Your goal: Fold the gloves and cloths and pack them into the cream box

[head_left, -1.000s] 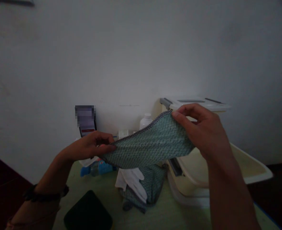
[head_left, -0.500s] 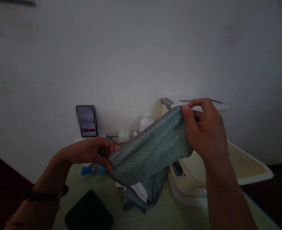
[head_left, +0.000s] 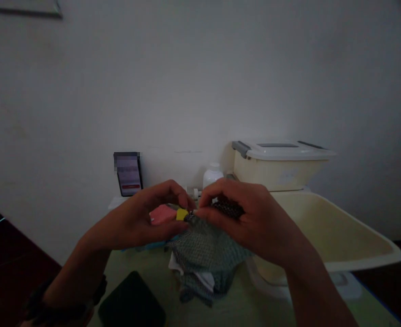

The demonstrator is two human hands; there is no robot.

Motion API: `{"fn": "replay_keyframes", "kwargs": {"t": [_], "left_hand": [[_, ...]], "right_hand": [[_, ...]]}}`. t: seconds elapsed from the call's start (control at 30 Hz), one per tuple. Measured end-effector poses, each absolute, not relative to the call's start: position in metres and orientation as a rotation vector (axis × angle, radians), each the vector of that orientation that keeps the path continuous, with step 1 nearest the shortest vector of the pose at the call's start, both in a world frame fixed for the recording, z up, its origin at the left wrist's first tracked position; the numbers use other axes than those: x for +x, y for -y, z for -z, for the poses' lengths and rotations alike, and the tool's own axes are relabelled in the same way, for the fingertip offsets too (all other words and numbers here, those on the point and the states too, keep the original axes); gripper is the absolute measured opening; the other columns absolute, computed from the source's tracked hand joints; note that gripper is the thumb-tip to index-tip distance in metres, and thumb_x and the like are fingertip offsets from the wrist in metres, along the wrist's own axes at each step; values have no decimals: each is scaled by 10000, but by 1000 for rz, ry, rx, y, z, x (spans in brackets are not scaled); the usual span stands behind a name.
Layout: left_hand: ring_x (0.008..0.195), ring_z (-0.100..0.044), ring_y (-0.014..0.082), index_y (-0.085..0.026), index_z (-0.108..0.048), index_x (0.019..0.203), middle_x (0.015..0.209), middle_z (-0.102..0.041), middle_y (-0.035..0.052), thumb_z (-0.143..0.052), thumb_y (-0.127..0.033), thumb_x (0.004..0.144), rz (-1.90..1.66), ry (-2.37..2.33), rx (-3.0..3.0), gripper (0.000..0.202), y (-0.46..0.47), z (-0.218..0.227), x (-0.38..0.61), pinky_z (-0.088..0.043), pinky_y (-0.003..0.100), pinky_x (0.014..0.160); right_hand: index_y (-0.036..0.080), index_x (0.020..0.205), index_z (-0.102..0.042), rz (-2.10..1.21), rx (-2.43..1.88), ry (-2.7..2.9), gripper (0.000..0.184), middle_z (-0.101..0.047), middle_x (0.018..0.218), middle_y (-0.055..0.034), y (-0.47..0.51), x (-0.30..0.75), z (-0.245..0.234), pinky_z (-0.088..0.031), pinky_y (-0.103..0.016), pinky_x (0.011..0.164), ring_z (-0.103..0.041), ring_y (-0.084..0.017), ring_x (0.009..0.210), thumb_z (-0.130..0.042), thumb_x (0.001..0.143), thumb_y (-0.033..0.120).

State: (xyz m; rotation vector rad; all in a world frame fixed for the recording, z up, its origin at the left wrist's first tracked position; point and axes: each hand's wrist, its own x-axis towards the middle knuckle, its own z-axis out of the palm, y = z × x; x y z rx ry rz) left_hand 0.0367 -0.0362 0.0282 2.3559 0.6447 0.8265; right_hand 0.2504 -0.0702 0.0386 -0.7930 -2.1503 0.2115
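My left hand [head_left: 146, 222] and my right hand [head_left: 248, 218] meet at the middle of the view, both pinching the top edge of a green knitted cloth [head_left: 203, 245] with a dark checkered border. The cloth is folded and hangs down between them. In my left hand there is also a pink and yellow object [head_left: 168, 214], which I cannot make out further. Below the cloth lies a pile of more green cloth and something white [head_left: 197, 279] on the pale green table [head_left: 241, 309].
A cream tub [head_left: 336, 236] stands at the right, with a lidded cream box [head_left: 278, 165] behind it. A phone [head_left: 128, 173] leans on the wall, a white bottle [head_left: 211, 175] beside it. A black object [head_left: 132, 304] lies near the front left.
My hands have come together from a wide spread, folding the cloth in half. The cloth has dropped lower. The camera has tilted slightly.
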Motion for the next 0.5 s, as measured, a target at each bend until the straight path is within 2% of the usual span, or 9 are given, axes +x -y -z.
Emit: {"fn": "replay_keyframes", "kwargs": {"t": [0.1,0.2,0.3,0.43,0.5], "left_hand": [[705,-540,78,-205,-525,871,811,-578,-46,-647,-128,758,-841,-642,2416,184,42,-28,39,-445,152,636],[642,-513,65,-212,-530,841,740,-559,-69,-645,-114,756,-820,-663,2452,173,41,-25,40,-420,143,579],[688,-544,80,-208,-528,815,755,-576,-57,-627,-92,759,-849,-684,2447,163,39,-24,40,-432,169,628],[791,-584,127,-203,-493,791,836,-594,-11,-604,-88,770,-924,-697,2419,161,37,-27,35,-456,236,713],[801,-583,142,-205,-479,782,850,-584,3,-591,-73,768,-974,-697,2424,173,37,-30,31,-461,257,715]], "right_hand": [[201,831,-589,-222,-722,2201,61,-633,782,38,70,246,-37,-406,-203,647,-567,-91,703,-635,810,236],[197,818,-593,-265,-677,2209,66,-638,800,35,70,244,-36,-412,-197,667,-573,-85,718,-644,803,237],[217,867,-584,-372,-718,2227,112,-641,838,41,71,250,-36,-434,-198,661,-586,-91,726,-659,785,231],[246,1029,-514,-483,-951,2217,324,-639,937,12,70,265,-37,-471,-245,686,-612,-139,803,-683,753,232],[253,1024,-490,-477,-1021,2167,329,-634,913,6,68,272,-38,-477,-267,679,-614,-162,813,-680,756,249]]}}
